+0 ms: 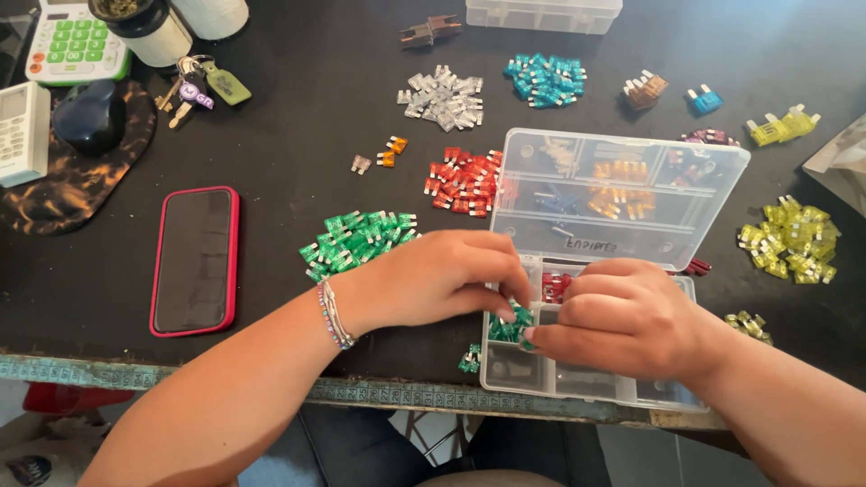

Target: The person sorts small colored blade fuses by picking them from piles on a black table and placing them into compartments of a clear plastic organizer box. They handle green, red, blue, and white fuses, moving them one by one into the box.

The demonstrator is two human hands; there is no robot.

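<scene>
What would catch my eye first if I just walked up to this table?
Probably the two hands, left hand and right hand, meeting over a clear compartment box at the near edge, fingers on green fuses in it. Around them, bright sorted piles dot the dark table: green pile, red pile, blue pile, yellow pile.

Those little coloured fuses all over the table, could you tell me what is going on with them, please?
A person is sorting blade fuses by colour at a dark table. Both hands, the left hand and the right hand, meet over an open clear organiser box, fingers at a compartment of green fuses. Loose piles lie around: green, red, clear, blue and yellow. A phone lies to the left.
</scene>
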